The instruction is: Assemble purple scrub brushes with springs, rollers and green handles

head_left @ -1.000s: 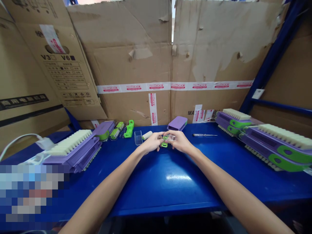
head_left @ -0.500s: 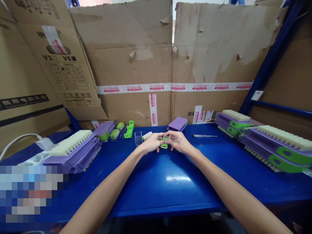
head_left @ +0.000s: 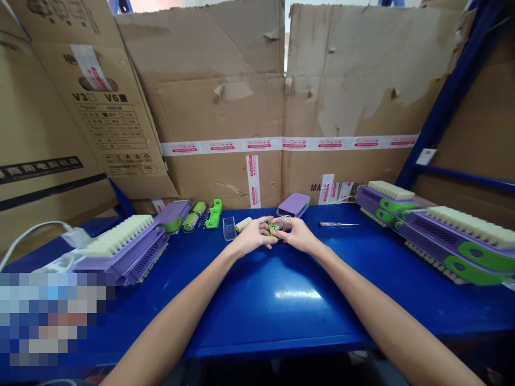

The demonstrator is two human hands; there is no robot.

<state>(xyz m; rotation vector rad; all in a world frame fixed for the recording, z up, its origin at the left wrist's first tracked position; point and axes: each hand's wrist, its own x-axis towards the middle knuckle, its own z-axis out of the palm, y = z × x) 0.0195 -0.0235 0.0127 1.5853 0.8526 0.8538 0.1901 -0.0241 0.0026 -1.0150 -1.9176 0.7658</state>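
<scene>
Over the middle of the blue table, my left hand (head_left: 254,236) and my right hand (head_left: 296,234) meet around a small green plastic part (head_left: 272,227). The fingers of my left hand close on its left side. A metal coil spring (head_left: 283,223) lies along the thumb and fingers of my right hand, against the green part. Fingers hide much of both pieces. Just left of my left hand are a clear plastic box (head_left: 229,229) and a pale rounded piece (head_left: 243,224). Beyond my hands sits a purple casing (head_left: 293,205).
A screwdriver (head_left: 338,224) lies right of my hands. Purple brush units (head_left: 462,236) are stacked at right, with another brush unit (head_left: 116,246) at left. A green bracket (head_left: 214,213), loose springs (head_left: 204,216) and green-and-white blocks (head_left: 190,221) lie at back left. Cardboard (head_left: 217,118) walls the back.
The coil spring has tilted upward at its right end in my right hand. The green part has turned and shows less of its face. Both hands stay in nearly the same place.
</scene>
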